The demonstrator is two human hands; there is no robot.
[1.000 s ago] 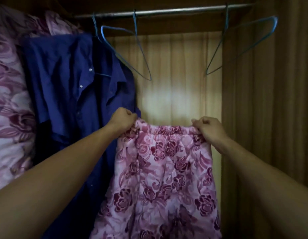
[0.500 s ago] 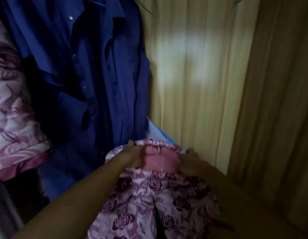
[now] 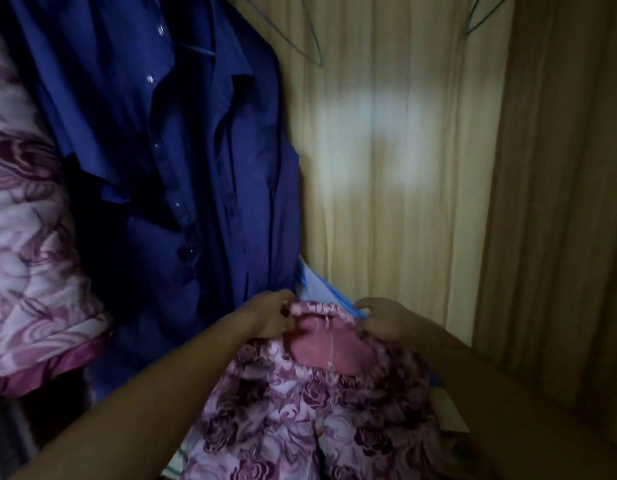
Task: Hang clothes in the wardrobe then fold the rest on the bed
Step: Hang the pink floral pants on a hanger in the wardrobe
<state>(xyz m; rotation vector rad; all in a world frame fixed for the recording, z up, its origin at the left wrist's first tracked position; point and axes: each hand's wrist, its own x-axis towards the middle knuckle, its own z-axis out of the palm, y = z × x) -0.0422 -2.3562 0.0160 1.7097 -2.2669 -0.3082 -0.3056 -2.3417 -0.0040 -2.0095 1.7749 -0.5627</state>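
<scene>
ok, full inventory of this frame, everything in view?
blue shirt: 1, dark blue, buttoned, hanging left of centre
floral garment: 1, pink with purple roses, bottom centre, held by its elastic waistband, plain pink inside showing
floral padded fabric: 1, pink and purple, left edge
empty hangers: 2, blue wire, top edge, one centre, one right, both cut off
light blue item: 1, behind the waistband, unclear what
wardrobe back panel: 1, pale wood grain, centre
wardrobe side wall: 1, darker brown, right
left hand: pinches waistband's left end
right hand: pinches its right end
</scene>
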